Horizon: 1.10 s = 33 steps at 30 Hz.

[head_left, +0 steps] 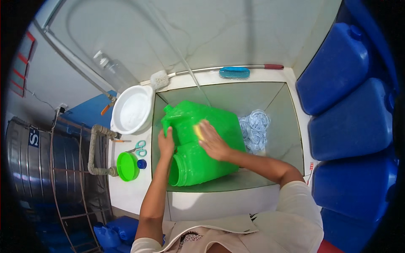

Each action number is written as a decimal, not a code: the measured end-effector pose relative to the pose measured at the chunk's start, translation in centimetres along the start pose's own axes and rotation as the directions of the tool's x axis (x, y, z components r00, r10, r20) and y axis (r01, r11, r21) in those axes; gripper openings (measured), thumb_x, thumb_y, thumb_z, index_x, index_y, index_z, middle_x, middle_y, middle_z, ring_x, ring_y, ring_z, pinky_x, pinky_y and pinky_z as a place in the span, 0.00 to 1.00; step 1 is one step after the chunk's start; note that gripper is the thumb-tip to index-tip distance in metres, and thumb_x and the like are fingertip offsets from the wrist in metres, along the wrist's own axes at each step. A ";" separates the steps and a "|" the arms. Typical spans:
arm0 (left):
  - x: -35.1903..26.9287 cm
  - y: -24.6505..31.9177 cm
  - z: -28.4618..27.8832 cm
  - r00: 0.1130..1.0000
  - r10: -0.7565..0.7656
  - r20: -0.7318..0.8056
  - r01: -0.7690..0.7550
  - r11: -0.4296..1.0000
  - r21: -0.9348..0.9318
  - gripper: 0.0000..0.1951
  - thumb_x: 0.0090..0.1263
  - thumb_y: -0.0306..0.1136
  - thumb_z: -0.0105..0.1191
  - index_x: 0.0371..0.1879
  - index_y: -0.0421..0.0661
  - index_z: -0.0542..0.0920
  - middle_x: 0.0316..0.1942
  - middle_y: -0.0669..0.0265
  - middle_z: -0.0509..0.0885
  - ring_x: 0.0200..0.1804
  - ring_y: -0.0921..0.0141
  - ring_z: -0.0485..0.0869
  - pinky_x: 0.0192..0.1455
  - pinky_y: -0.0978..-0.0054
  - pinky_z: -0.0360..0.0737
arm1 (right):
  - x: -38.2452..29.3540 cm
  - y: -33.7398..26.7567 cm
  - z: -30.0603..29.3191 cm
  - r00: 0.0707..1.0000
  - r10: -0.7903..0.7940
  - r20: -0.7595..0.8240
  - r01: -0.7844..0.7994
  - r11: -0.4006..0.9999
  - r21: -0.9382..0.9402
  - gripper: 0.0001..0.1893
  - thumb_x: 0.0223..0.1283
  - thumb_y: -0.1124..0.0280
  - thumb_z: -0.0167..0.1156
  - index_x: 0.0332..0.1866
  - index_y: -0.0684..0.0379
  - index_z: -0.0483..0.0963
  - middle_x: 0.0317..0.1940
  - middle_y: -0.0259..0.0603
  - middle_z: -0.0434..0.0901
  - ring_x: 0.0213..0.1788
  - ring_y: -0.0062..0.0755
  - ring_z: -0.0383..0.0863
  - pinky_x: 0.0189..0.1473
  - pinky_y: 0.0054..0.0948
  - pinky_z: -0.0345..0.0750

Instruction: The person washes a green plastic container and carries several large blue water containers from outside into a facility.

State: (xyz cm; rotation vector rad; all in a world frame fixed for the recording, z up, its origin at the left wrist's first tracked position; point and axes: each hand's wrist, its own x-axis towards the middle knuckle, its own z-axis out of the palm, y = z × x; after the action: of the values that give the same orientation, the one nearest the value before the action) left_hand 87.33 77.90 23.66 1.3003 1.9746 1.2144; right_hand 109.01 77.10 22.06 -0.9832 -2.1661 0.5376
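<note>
A large green plastic jerrycan (218, 126) lies on its side in a tiled basin (281, 132), its wide uncapped mouth facing lower left. My left hand (166, 144) grips the can's handle on the left. Under the fingers of my right hand (213, 140) a yellow sponge (198, 132) presses on the upper face of the can; the hand is slightly blurred. Right of the can, a pale blue bundle of cord or yarn (255, 129) lies in the basin. A green screw lid (127, 166), a small blue cap (141, 163) and teal-handled scissors (140, 148) rest on the left ledge.
A white plastic bowl (131, 109) and a clear pump bottle (117, 72) stand at the upper left. Along the back ledge lie a long-handled brush (159, 79) and a blue scrubbing brush (234, 72). Several blue jerrycans (351, 120) line the right side. Pipes (92, 151) run on the left.
</note>
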 end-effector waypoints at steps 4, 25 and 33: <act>-0.5 3.2 1.2 0.992 0.101 0.078 -0.115 0.971 0.209 0.16 0.65 0.38 0.47 0.44 0.39 0.75 0.44 0.48 0.72 0.52 0.54 0.67 0.57 0.61 0.61 | 9.2 -0.2 -3.0 0.827 -0.329 0.455 0.396 0.917 -0.057 0.21 0.62 0.64 0.42 0.54 0.68 0.66 0.54 0.56 0.68 0.61 0.49 0.64 0.64 0.42 0.59; -1.8 12.9 0.7 0.689 0.456 0.563 -0.722 0.494 0.484 0.28 0.64 0.58 0.43 0.37 0.38 0.73 0.39 0.44 0.77 0.44 0.52 0.77 0.47 0.57 0.72 | 8.8 3.6 -20.9 0.744 0.419 0.521 -0.617 0.730 0.294 0.21 0.58 0.64 0.46 0.56 0.62 0.67 0.48 0.40 0.75 0.49 0.25 0.72 0.57 0.25 0.64; -0.3 10.5 1.4 0.885 0.227 0.405 -0.427 0.743 0.515 0.29 0.64 0.59 0.42 0.31 0.37 0.75 0.25 0.45 0.79 0.32 0.49 0.80 0.34 0.54 0.76 | -0.1 -0.3 -7.3 0.947 0.085 -0.311 -0.133 0.981 -0.138 0.26 0.64 0.66 0.40 0.66 0.67 0.52 0.65 0.57 0.53 0.70 0.50 0.48 0.68 0.42 0.49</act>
State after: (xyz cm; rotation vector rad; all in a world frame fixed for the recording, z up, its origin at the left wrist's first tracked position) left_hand 93.51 79.87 32.06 2.0896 1.9953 0.4415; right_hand 114.30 77.41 27.17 -1.1938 -1.9063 0.2473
